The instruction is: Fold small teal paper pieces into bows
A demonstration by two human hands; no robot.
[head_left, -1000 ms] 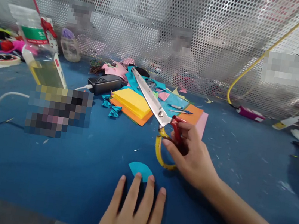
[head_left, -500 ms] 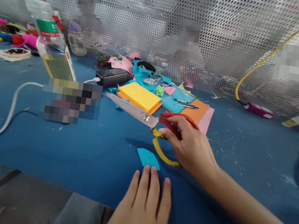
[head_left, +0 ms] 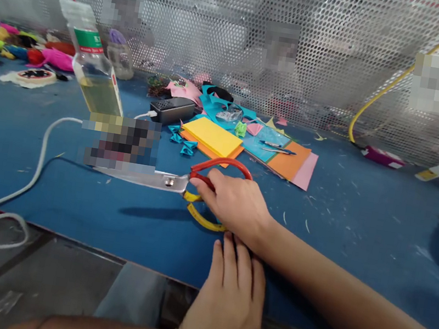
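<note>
One pair of scissors (head_left: pixel 169 182) lies near centre in the curled right hand (head_left: pixel 238 206); below, the left hand (head_left: pixel 233 294) is nearly flat, its underside hidden. Swinging the blades carelessly leftward might topple the bottle (head_left: pixel 94 72). Blue tabletop (head_left: pixel 149 242); perforated screen (head_left: pixel 205 43) across the top.

Honestly can't make out a full word anywhere. The bottle (head_left: pixel 101 84) on the left has pale lettering on its green label band (head_left: pixel 89 39) and tiny marks on the red strip (head_left: pixel 91 49) below, too small and blurry to read. Same with the white patch (head_left: pixel 395 164) on the purple box (head_left: pixel 380 155), far right.
</note>
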